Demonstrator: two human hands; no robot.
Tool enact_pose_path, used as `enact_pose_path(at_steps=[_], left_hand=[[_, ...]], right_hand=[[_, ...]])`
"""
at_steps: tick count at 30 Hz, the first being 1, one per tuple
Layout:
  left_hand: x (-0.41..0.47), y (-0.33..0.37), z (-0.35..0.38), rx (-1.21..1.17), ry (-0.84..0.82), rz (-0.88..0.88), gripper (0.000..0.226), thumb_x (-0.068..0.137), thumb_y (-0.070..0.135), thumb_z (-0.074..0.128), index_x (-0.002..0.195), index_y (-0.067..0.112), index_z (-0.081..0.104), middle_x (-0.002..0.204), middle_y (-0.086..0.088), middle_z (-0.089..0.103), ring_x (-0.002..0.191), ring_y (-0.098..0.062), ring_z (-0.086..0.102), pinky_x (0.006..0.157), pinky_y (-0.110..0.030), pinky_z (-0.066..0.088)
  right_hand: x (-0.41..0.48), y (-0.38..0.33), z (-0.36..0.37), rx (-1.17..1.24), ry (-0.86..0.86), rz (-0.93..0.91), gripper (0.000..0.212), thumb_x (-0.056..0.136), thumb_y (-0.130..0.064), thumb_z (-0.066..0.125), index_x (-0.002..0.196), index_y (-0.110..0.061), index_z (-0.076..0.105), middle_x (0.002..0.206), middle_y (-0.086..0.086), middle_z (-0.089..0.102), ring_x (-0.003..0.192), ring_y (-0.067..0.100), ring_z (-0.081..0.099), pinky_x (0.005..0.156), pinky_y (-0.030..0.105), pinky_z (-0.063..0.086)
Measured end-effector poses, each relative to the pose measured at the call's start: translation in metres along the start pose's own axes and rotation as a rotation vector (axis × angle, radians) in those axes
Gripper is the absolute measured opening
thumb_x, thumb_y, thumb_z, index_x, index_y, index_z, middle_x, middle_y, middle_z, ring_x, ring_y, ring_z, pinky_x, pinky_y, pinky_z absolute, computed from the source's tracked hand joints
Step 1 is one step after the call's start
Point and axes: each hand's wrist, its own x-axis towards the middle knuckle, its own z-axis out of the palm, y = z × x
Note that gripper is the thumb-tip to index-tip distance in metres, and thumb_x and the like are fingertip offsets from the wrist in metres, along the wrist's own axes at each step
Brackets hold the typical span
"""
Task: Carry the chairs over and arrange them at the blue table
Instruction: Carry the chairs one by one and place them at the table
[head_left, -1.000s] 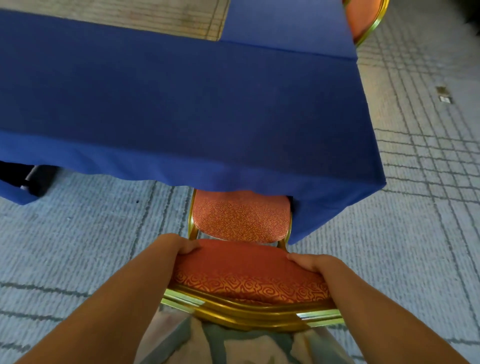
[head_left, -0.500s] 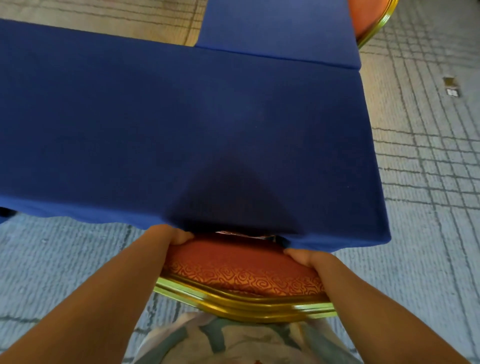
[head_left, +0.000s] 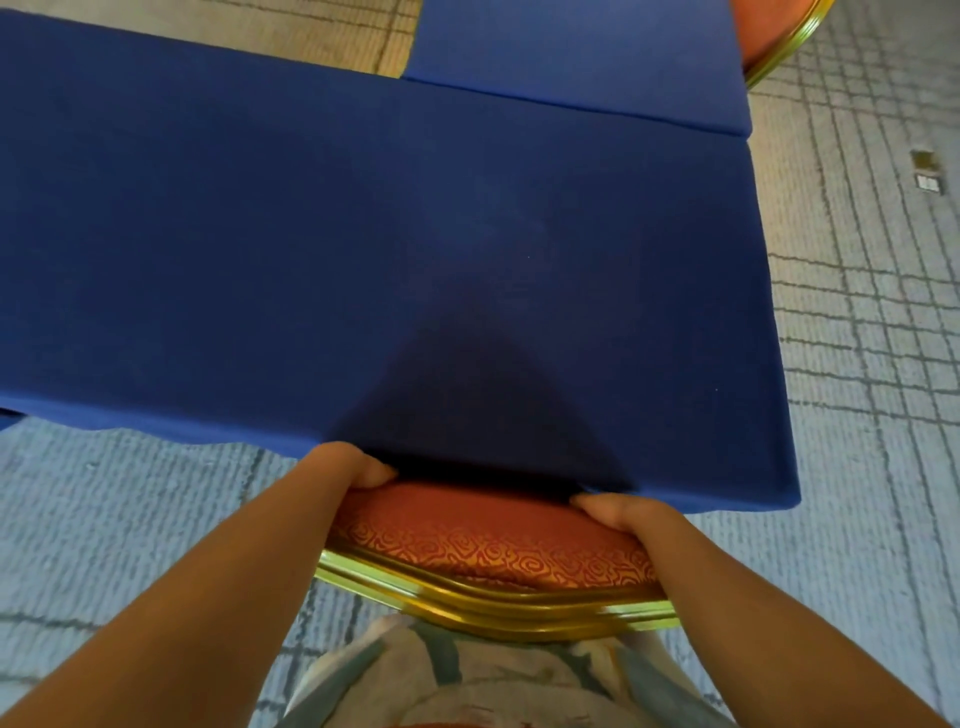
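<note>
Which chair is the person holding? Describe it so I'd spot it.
Find the blue table. At its near edge stands a red-and-gold chair, backrest gripped by the left hand and right hand. The other chair, at the far right corner, is untouched.

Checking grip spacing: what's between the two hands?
Head view: the chair backrest spans the gap between left hand and right hand, both gripping it; the blue tablecloth edge lies just beyond.

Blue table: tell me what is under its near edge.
The chair shows only its padded backrest top and gold frame at the edge of the blue table. Its seat and legs cannot be seen; the table covers them, leaving only dark shadow.
</note>
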Motion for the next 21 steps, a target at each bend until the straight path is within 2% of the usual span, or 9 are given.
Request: enact_pose_path(at_steps=[6,10,14,17,19,21], left_hand=[[-0.015,-0.003,0.002,-0.009,0.016,0.001,0.077,0.092,0.059,0.044,0.154,0.021,0.018,0.16,-0.006,0.017,0.145,-0.029,0.02,0.117,-0.041,0.022],[-0.038,-0.002,-0.003,-0.04,0.002,0.038,0.07,0.095,0.058,0.04,0.15,0.015,0.031,0.157,-0.009,0.027,0.141,-0.029,0.029,0.114,-0.039,0.027],[-0.066,-0.006,-0.002,-0.087,0.112,0.09,0.066,0.096,0.055,0.039,0.144,0.009,0.042,0.152,-0.012,0.035,0.138,-0.031,0.036,0.111,-0.04,0.028],[-0.086,-0.015,0.0,-0.13,0.205,0.124,0.061,0.094,0.053,0.042,0.136,0.009,0.051,0.143,-0.013,0.047,0.128,-0.031,0.047,0.106,-0.04,0.036],[-0.095,-0.025,0.003,-0.162,0.281,0.155,0.055,0.09,0.053,0.044,0.122,0.011,0.06,0.13,-0.012,0.058,0.116,-0.032,0.055,0.1,-0.042,0.042],[-0.108,-0.037,0.005,-0.21,0.364,0.184,0.043,0.087,0.051,0.045,0.098,0.014,0.063,0.112,-0.011,0.065,0.102,-0.032,0.06,0.09,-0.041,0.047]], right_hand=[[-0.027,-0.013,0.004,-0.078,0.074,-0.059,0.057,0.099,-0.046,0.045,0.148,-0.018,0.04,0.152,0.013,0.04,0.135,0.03,0.043,0.108,0.034,0.033],[-0.049,-0.035,0.01,-0.168,0.104,-0.17,0.06,0.095,-0.053,0.049,0.137,-0.01,0.054,0.144,0.013,0.051,0.128,0.029,0.051,0.103,0.034,0.039],[-0.083,-0.061,0.02,-0.139,0.138,-0.326,0.041,0.096,-0.045,0.053,0.108,-0.01,0.072,0.114,0.01,0.068,0.106,0.025,0.063,0.096,0.035,0.048],[-0.111,-0.081,0.03,-0.084,0.163,-0.414,0.035,0.096,-0.042,0.055,0.078,-0.015,0.067,0.081,0.004,0.064,0.08,0.02,0.061,0.083,0.035,0.049],[-0.126,-0.095,0.039,-0.077,0.189,-0.473,0.039,0.095,-0.043,0.055,0.082,-0.009,0.069,0.077,0.003,0.062,0.072,0.018,0.057,0.074,0.032,0.045],[-0.141,-0.11,0.048,-0.049,0.232,-0.547,0.041,0.094,-0.043,0.057,0.1,-0.006,0.072,0.088,0.004,0.065,0.079,0.019,0.06,0.077,0.033,0.045]])
